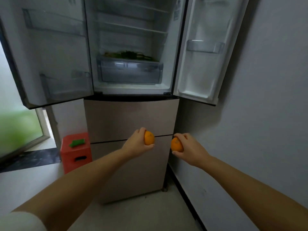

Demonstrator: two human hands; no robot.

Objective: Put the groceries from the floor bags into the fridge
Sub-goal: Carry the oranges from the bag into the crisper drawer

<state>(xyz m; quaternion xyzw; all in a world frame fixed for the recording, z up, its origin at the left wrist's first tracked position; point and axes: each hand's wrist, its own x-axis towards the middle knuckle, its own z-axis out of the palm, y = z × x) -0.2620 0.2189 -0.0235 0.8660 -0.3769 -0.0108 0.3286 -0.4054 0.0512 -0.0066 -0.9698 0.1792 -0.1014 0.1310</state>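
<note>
An orange (149,138) in each hand (135,144)

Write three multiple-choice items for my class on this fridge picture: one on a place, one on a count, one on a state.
1. Where do the greens lie?
A. on top of the clear drawer in the fridge
B. in the left door bin
C. on the floor

2. How many oranges are held?
A. one
B. two
C. three

3. How do the upper fridge doors stand?
A. both shut
B. one open
C. both open

Key: 1 A, the greens lie over the drawer. 2 B, the left hand grips one orange and the right hand another orange. 3 C, the left door and right door both swing wide.
</note>
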